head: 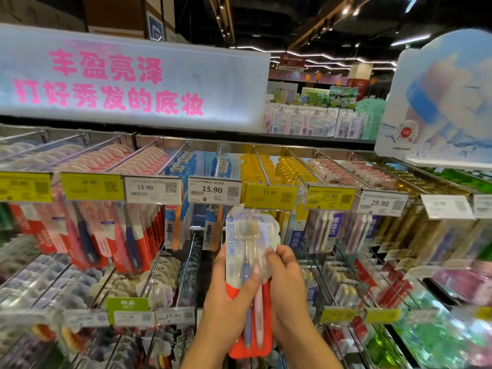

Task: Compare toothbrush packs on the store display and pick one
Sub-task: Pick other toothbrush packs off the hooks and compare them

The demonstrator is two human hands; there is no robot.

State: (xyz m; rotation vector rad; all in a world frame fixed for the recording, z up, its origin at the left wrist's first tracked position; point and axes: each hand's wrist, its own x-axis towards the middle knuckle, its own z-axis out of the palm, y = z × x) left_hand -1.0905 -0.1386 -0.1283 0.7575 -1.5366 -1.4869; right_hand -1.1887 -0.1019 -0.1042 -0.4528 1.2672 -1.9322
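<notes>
A toothbrush pack (246,243) with a white top, an orange-red bottom and two brushes, one blue and one pink, stands upright in front of the display. My left hand (226,294) grips its lower left side, thumb across the front. My right hand (286,283) holds the right edge, fingers curled onto the clear blister. Behind it, many more toothbrush packs hang on metal pegs: red-and-white ones (127,235) at left, blue-and-orange Jordan packs (173,230), yellow packs (269,166).
Price tags (213,190) line the peg ends, reading 15.90 and 29.90. A lit white sign with pink characters (127,81) runs above the pegs. A cardboard promo board (442,102) juts out upper right. Lower peg rows hold more packs.
</notes>
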